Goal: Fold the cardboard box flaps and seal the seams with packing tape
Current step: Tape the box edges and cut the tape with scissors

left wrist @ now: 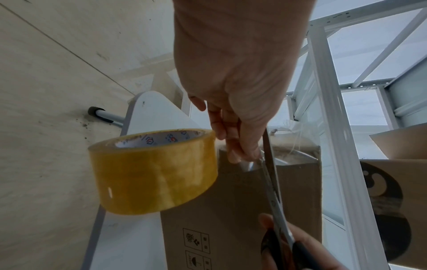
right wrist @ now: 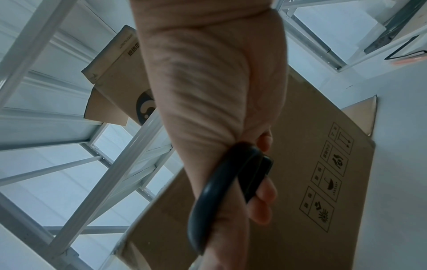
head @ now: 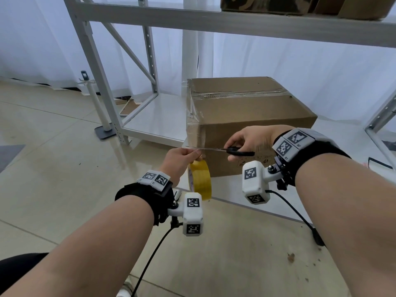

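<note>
A closed cardboard box (head: 252, 116) stands on a low white shelf, with clear tape along its top seam and down its left end. My left hand (head: 182, 157) pinches the tape strip just above the yellow tape roll (head: 200, 180), which hangs below the fingers at the box's near left corner. My right hand (head: 246, 140) grips black-handled scissors (head: 235, 151), blades pointing left across the strip beside my left fingers. In the left wrist view the tape roll (left wrist: 154, 171) hangs below my fingertips and the scissors' blades (left wrist: 269, 175) cross in front of the box (left wrist: 231, 210). The right wrist view shows the scissors' handle (right wrist: 231, 182) in my fingers.
A grey metal shelving frame (head: 96, 67) rises around the box, with a shelf board overhead holding more cardboard boxes (head: 321, 5). A white post on a dark base (head: 100, 116) stands on the tiled floor at left. Cables hang from both wrist cameras.
</note>
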A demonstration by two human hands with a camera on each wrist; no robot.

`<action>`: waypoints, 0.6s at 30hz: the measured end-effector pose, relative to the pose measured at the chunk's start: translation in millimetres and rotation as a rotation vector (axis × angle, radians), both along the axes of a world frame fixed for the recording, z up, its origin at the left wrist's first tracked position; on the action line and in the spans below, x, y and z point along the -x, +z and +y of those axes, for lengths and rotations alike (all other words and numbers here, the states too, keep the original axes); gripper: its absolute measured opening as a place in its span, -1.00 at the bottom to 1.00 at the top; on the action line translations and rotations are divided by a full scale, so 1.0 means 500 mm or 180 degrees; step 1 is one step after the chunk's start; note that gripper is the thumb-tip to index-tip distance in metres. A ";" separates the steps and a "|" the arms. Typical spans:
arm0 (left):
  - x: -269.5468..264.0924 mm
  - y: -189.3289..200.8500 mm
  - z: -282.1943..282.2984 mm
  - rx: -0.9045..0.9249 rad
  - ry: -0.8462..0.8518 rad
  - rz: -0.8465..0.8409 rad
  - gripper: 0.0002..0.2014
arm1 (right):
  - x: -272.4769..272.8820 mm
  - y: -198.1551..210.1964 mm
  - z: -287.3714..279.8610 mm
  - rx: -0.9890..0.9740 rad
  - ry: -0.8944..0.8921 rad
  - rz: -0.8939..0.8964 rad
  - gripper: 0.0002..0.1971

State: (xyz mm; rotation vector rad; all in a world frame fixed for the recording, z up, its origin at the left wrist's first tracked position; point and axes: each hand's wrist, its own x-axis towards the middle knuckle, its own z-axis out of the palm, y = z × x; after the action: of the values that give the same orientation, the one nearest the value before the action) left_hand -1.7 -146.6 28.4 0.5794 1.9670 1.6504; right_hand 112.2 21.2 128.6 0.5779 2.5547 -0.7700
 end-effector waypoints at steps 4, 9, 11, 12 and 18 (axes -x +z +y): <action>0.001 0.001 -0.001 0.0056 -0.0057 -0.0129 -0.78 | -0.006 -0.006 0.008 -0.0027 -0.0002 0.0115 -0.56; 0.001 0.002 0.003 0.0089 -0.0087 -0.0282 -0.81 | -0.012 -0.009 0.013 -0.0091 -0.0008 0.0275 -0.62; -0.001 0.004 0.004 0.0045 -0.0064 -0.0285 -0.83 | -0.011 -0.010 0.014 -0.0118 -0.0013 0.0337 -0.63; -0.002 0.005 0.004 0.0029 -0.0041 -0.0291 -0.83 | -0.011 -0.011 0.015 -0.0118 -0.0017 0.0371 -0.63; -0.007 -0.012 0.001 0.0220 -0.0046 -0.0533 -0.84 | -0.009 -0.029 0.013 -0.0208 0.0037 0.0425 -0.66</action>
State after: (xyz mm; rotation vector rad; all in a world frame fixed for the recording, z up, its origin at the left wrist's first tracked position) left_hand 1.9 -146.2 22.2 0.4145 1.8857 1.5623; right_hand 116.5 27.8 114.3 0.5485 2.7120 -0.7465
